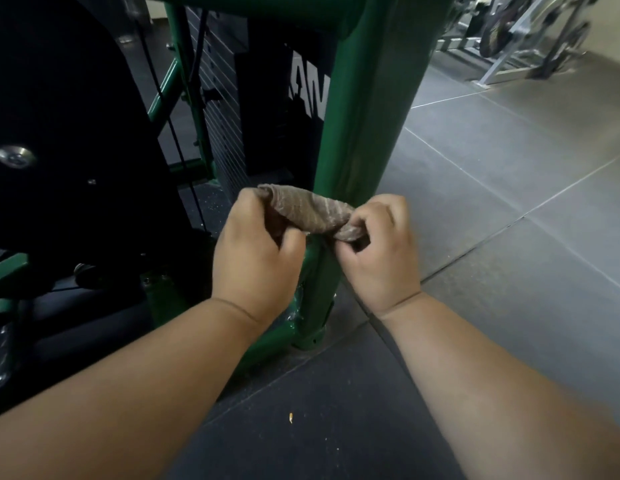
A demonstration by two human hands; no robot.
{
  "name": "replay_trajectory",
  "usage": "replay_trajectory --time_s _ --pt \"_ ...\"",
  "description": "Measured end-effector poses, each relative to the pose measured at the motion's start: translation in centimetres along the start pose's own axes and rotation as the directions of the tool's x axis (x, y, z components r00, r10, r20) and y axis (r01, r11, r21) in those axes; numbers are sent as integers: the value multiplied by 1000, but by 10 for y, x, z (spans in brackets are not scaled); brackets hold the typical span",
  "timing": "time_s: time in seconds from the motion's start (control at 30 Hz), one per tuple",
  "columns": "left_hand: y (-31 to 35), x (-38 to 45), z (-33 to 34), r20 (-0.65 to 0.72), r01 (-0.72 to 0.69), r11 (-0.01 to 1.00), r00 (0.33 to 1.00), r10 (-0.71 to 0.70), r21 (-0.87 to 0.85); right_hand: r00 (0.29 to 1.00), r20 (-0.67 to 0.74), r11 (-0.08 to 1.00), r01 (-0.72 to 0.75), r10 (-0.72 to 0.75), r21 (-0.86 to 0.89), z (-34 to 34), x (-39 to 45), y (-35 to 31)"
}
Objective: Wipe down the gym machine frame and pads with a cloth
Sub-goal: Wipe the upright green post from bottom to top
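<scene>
Two bare forearms low in view, reaching toward green upright post (pixel 364 109). Left hand (pixel 256 247) gripping one end of brownish cloth (pixel 310 211), right hand (pixel 381 251) pinching other end with curled fingers. Cloth rolled into a band, long axis crosswise to post, left end slightly higher, stretched across post's near face above its foot. Grey floor tiles (pixel 492 202) right of post; black weight-stack shroud (pixel 284 109) left.

Both hands curled, close together

Bare forearms reach in from the near edge; left hand (pixel 256 251) and right hand (pixel 379 252) each pinch with curled fingers.
</scene>
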State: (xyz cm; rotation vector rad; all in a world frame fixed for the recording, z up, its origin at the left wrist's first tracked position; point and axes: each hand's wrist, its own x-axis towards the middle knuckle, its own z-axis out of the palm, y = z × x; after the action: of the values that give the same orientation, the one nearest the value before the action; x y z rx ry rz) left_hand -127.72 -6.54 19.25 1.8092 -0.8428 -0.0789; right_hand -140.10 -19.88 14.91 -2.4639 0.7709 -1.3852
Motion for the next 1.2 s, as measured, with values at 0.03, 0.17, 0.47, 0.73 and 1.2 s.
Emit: replay_trajectory --time_s 0.03,0.17,0.47,0.73,1.2 --pt "1 -5 1 1 -96 995 995 96 17 1000 -1 999 10 -10 -36 1 0 2" --pt "-3 -11 14 135 -97 995 986 94 22 998 -27 984 56 -62 -169 3 -7 13" --pt "-12 14 46 329 -27 970 943 -56 240 997 34 997 -71 71 -5 -2 -20 27" --pt "-2 42 20 281 6 992 959 -41 125 857 -73 823 -462 510 332 -2 -11 10" --pt "2 36 41 131 506 661 837 -532 -554 982 100 963 -179 162 203 1 -31 20"
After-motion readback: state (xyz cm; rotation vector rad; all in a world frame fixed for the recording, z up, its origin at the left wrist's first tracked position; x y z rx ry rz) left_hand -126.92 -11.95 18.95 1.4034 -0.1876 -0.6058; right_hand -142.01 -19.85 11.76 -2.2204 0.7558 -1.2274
